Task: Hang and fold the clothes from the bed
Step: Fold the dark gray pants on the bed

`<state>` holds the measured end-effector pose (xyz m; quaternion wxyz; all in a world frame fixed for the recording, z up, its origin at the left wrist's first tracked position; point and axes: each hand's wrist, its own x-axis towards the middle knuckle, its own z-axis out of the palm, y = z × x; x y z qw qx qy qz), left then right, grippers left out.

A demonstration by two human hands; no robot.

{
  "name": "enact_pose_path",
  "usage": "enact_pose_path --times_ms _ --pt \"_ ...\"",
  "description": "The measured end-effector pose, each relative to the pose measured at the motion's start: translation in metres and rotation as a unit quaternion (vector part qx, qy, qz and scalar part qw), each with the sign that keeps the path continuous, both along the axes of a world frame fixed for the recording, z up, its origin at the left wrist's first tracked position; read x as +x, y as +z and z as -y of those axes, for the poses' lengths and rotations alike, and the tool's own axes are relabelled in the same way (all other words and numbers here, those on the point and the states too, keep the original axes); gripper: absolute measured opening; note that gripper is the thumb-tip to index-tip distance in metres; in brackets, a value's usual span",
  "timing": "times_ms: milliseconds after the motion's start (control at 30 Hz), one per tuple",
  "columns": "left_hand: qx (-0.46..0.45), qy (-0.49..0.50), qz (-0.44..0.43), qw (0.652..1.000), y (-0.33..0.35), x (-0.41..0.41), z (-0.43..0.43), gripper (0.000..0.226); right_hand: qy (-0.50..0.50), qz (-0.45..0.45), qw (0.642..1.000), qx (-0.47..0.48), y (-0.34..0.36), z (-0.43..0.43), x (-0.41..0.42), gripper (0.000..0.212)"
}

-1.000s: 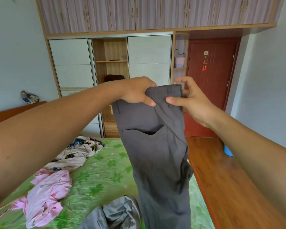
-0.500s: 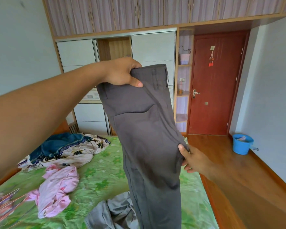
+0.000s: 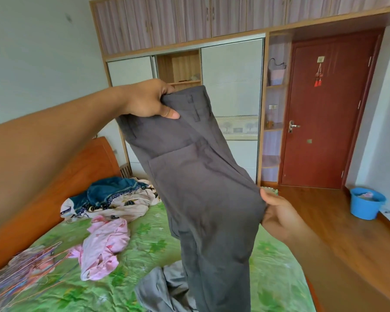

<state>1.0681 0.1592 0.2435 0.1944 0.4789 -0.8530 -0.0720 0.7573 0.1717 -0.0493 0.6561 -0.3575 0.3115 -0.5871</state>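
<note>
1. Left hand (image 3: pixel 149 99) is clamped on the waistband of the dark grey trousers (image 3: pixel 200 188) at about eleven o'clock in the view, with the thumb across the front and the fingers curled behind. Right hand (image 3: pixel 277 215) pinches the trousers' right edge down at about four o'clock. Its thumb lies on the near face and its fingers are hidden behind the cloth.
2. A second ago both hands sat side by side on the waistband. Since then the right one has travelled down the edge to the seat area, so the hands are now well apart. The cloth between them runs in a slanted, fairly taut line.
3. The trousers hang in the air over the bed (image 3: pixel 144 244). Their legs drop towards six o'clock and out of view, just in front of a lighter grey garment (image 3: pixel 164 289) lying crumpled on the sheet.
4. I judge this spread grip to be the straightening step. It lines up the two legs so the trousers can be folded or draped over a hanger, and neither is done yet.
5. Much work remains on the bed. A pink garment (image 3: pixel 104 242) lies at eight o'clock and a blue and floral heap (image 3: pixel 113 199) at nine. A bundle of wire hangers (image 3: pixel 20 273) sits in the seven o'clock corner, and the wardrobe (image 3: pixel 232 77) stands at twelve.
</note>
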Motion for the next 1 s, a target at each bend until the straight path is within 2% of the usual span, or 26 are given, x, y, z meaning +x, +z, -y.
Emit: enact_pose_path --times_ms 33,67,100,167,200,233,333,400,500,600,667,733,833,933,1000 --pt "-0.001 0.007 -0.004 1.000 0.000 0.003 0.000 0.017 -0.017 -0.028 0.999 -0.002 0.003 -0.001 -0.001 0.031" --pt "-0.001 0.012 -0.005 1.000 0.001 0.003 -0.001 0.016 -0.041 -0.099 0.994 0.000 0.008 -0.001 -0.001 0.029" --pt "-0.001 0.015 -0.003 1.000 0.002 0.003 -0.002 0.016 -0.053 -0.207 0.977 -0.002 0.014 -0.004 -0.001 0.028" --pt "0.000 0.014 0.006 1.000 0.004 -0.003 -0.005 0.016 -0.068 -0.450 0.890 -0.024 0.030 -0.008 -0.001 0.038" --pt "-0.001 0.011 0.013 1.000 0.005 -0.007 -0.007 0.016 -0.082 -0.508 0.856 -0.054 0.042 -0.011 0.000 0.047" --pt "-0.001 0.006 0.020 1.000 0.005 -0.011 -0.008 0.017 -0.089 -0.512 0.849 -0.096 0.057 -0.015 0.005 0.054" --pt "-0.002 -0.014 0.038 0.999 0.005 -0.027 -0.012 0.018 -0.049 -0.420 0.877 -0.229 0.115 -0.023 0.037 0.062" --pt "0.002 -0.033 0.053 0.998 0.000 -0.040 -0.016 0.021 -0.079 -0.387 0.870 -0.295 0.144 -0.020 0.056 0.052" --pt "0.022 -0.041 0.071 0.996 0.000 -0.045 -0.022 0.032 -0.113 -0.309 0.897 -0.295 0.170 -0.017 0.064 0.021" --pt "0.093 0.020 0.118 0.988 0.001 -0.020 -0.026 0.041 -0.091 -0.215 0.935 -0.267 0.178 -0.015 0.055 0.019" --pt "0.152 0.032 0.038 0.987 -0.012 0.003 -0.025 0.037 -0.084 -0.195 0.946 -0.247 0.179 -0.013 0.049 0.019" --pt "0.174 0.010 -0.112 0.978 -0.029 0.016 -0.022 0.029 -0.075 -0.217 0.945 -0.233 0.180 -0.013 0.040 0.022" --pt "0.126 -0.007 -0.272 0.954 -0.049 0.018 -0.022 0.023 -0.054 -0.255 0.938 -0.226 0.182 -0.019 0.029 0.029" --pt "0.072 -0.035 -0.415 0.906 -0.065 0.004 -0.022 0.034 -0.079 -0.234 0.939 -0.238 0.189 -0.025 0.022 0.030" --pt "0.021 -0.051 -0.468 0.882 -0.076 -0.010 -0.025 0.033 -0.109 -0.236 0.932 -0.253 0.191 -0.029 0.021 0.029"
